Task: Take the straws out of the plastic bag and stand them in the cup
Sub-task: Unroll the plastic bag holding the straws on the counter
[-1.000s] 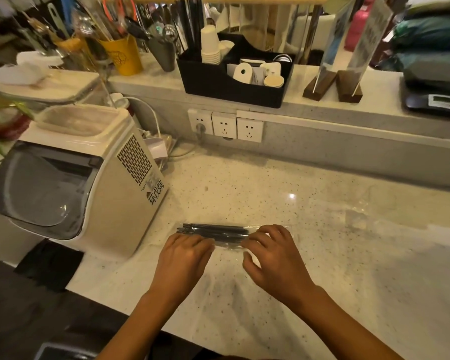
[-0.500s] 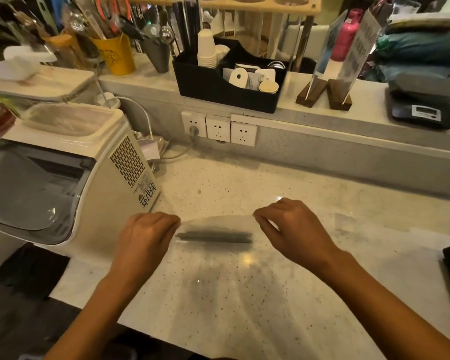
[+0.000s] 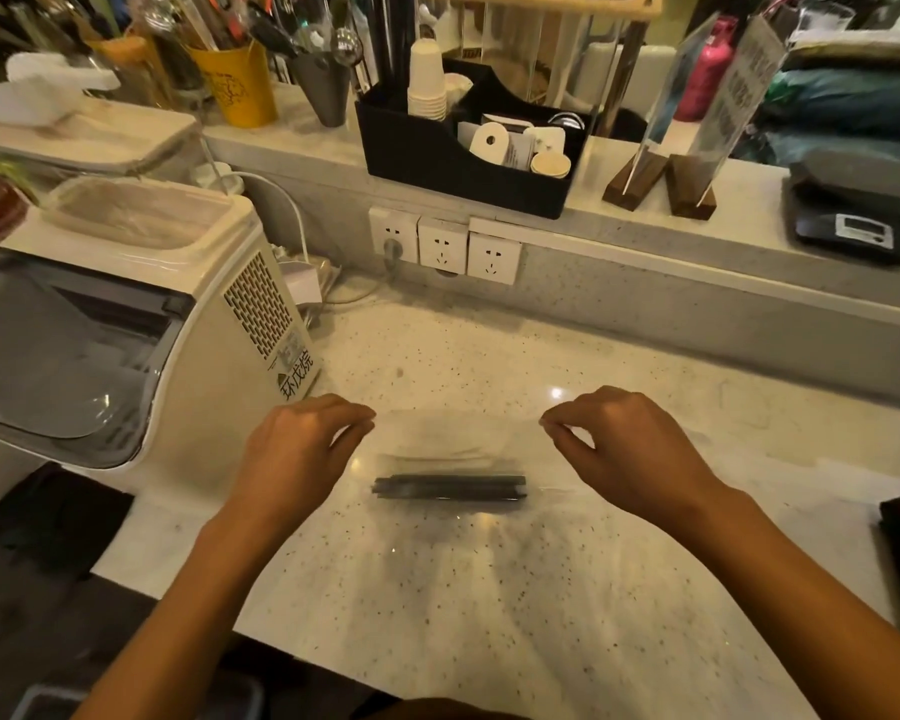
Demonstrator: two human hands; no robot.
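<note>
A clear plastic bag (image 3: 453,439) hangs stretched between my two hands above the speckled counter. My left hand (image 3: 302,444) pinches its top left corner and my right hand (image 3: 624,439) pinches its top right corner. A bundle of short black straws (image 3: 450,487) lies crosswise in the bottom of the bag, blurred by motion. On the back ledge stand a yellow cup (image 3: 240,85) and a grey metal cup (image 3: 323,90), both holding utensils. Which cup is meant for the straws I cannot tell.
A cream ice machine (image 3: 126,324) stands at the left of the counter (image 3: 541,589). Three wall sockets (image 3: 445,246) sit in the back wall. On the ledge are a black organizer (image 3: 463,158) with paper cups, two sign holders (image 3: 697,111) and a black scale (image 3: 853,220).
My hands have moved apart and lifted off the counter, each pinching a top corner. The bag has spread open between them and the straws have dropped to its bottom.
</note>
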